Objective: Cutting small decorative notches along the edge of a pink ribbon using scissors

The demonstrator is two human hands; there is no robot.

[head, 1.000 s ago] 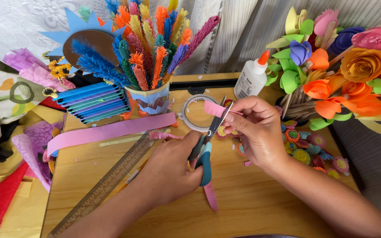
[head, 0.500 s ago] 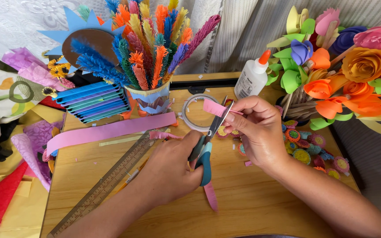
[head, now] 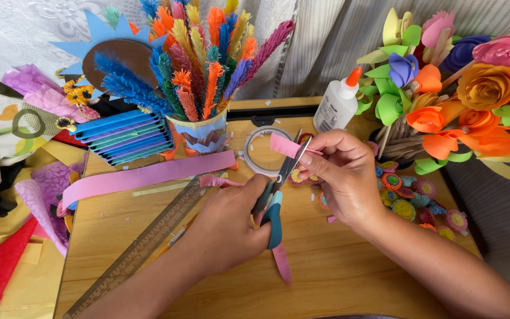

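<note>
Scissors gripped by left hand; right hand pinches pink paper strip.

A light wooden table is set against pale pleated curtains, with white lace fabric hung at the left. Even daylight is cast throughout.

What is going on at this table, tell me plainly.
A person is cutting a narrow pink paper strip with teal-handled scissors. The left hand works the scissors, whose blades stand at the strip's upper end, which the right hand pinches; the rest of the strip hangs down onto the wooden table. Nearby lie a long wooden ruler, a wider pink paper band, a clear tape roll and a white glue bottle with an orange cap.
</note>
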